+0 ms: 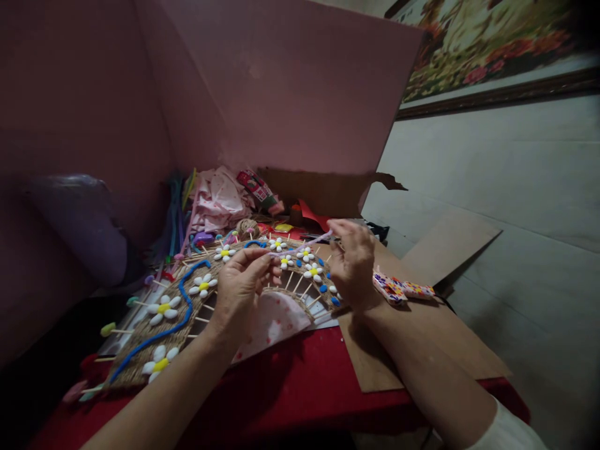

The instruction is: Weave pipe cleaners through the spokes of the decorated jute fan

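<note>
One plastic bag (77,215): left of the frame, with something pale purple showing through; exactly what, I cannot tell.
Twine arch (131,372): curves from lower left past the centre over wooden sticks, bearing white-petalled flowers (164,309) and blue cord (189,303); red cloth (267,400) lies beneath.
Pink cloth (218,203): bunched up behind the arch, left of centre.
Left hand (239,281): near the centre, thumb and forefinger pinching one end of the lilac strand (302,249).
Printed packet (257,189): tilted, beside the pink cloth; its contents are hidden.
Lilac strand: held above the arch, rising rightward from the left fingertips to the right ones.
Right hand (352,262): right of centre, fingertips pinching the strand's upper end, other fingers curled.
Flower-patterned object (400,289): just right of the right wrist, on brown board (435,340).
</note>
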The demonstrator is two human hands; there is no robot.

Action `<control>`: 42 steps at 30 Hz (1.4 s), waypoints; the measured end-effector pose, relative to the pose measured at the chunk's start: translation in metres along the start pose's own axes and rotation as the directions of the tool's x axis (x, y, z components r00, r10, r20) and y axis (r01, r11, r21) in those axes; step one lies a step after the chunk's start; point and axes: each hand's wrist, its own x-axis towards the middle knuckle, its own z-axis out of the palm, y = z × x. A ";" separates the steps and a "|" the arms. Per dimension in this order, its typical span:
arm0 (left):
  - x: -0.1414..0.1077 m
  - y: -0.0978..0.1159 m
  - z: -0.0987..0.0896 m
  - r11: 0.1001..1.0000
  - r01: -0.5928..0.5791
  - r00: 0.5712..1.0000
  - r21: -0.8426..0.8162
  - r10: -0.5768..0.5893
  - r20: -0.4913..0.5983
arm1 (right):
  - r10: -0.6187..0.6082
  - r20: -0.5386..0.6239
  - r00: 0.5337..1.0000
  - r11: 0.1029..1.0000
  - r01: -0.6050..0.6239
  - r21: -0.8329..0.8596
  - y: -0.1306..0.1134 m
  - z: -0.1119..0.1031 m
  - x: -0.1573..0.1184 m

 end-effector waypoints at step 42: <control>0.006 0.000 -0.006 0.994 -0.057 0.996 -0.092 0.051 -0.069 | 0.306 0.794 0.525 0.899 -0.433 -0.060 0.095 -0.095 0.038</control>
